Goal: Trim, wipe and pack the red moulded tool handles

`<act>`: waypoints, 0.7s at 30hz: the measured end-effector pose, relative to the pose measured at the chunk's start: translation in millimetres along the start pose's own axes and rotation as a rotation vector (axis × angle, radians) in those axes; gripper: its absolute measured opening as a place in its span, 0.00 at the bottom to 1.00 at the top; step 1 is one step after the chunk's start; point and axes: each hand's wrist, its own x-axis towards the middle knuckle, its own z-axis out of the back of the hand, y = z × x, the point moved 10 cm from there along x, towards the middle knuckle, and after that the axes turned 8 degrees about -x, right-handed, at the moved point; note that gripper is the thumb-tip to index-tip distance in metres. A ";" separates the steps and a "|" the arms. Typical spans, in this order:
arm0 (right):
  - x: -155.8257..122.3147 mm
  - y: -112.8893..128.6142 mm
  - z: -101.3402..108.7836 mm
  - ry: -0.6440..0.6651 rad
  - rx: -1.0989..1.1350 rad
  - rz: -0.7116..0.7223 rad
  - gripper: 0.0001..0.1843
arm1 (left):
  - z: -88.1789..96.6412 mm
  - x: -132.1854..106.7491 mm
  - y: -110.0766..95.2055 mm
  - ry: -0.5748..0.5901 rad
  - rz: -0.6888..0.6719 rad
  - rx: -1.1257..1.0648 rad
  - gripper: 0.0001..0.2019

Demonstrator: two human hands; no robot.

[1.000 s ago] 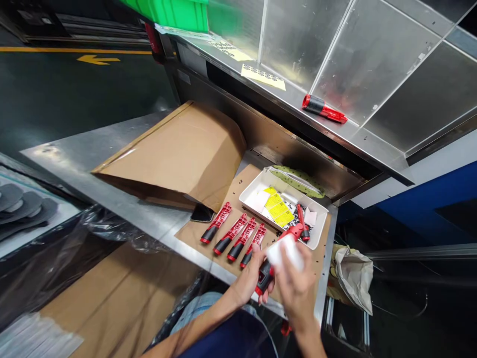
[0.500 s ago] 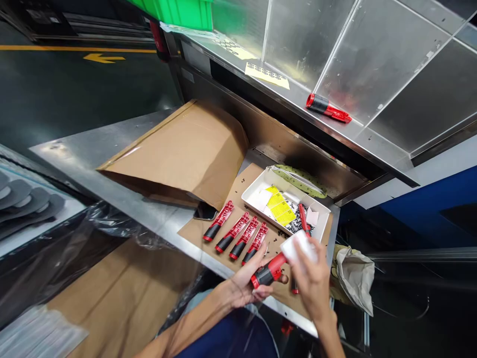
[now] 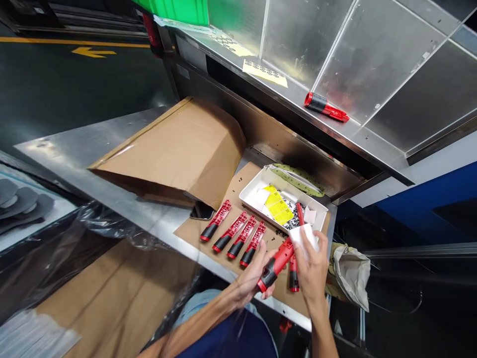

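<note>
My left hand [image 3: 255,278] is wrapped round the black end of a red-and-black plastic tool housing [image 3: 280,258], which tilts up to the right. Pinched in my right hand [image 3: 315,266] is a white wipe [image 3: 303,237], close against the housing's upper red end; whether it is cloth or paper I cannot tell. Beneath and beside my right hand, another red-and-black piece [image 3: 293,273] is partly covered. Left of my hands, several similar housing halves [image 3: 234,231] lie in a row on a cardboard sheet [image 3: 194,231], open ribbed side up.
Behind my hands, a white tray [image 3: 253,206] holds small black parts, yellow labels [image 3: 278,205] and a red-handled tool. A green pouch [image 3: 298,179] rests behind it. A large brown paper bag [image 3: 175,144] stands left, a phone [image 3: 201,211] beside it. Another housing [image 3: 326,106] lies on the upper ledge.
The wipe and my right hand have shifted slightly along the housing's upper end. The housing has turned a little in my left hand, and more of the piece beside my right hand shows.
</note>
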 end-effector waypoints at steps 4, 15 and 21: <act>-1.1 2.2 -8.6 0.033 0.073 0.049 0.21 | 14.6 8.9 1.1 -0.094 -0.090 0.101 0.46; 19.1 -14.6 24.4 -0.192 0.083 -0.074 0.22 | -6.3 -16.8 -11.2 0.035 -0.118 0.070 0.35; 24.7 -5.8 29.3 -0.162 0.060 0.008 0.21 | -2.1 -15.7 -16.2 0.016 -0.180 0.297 0.42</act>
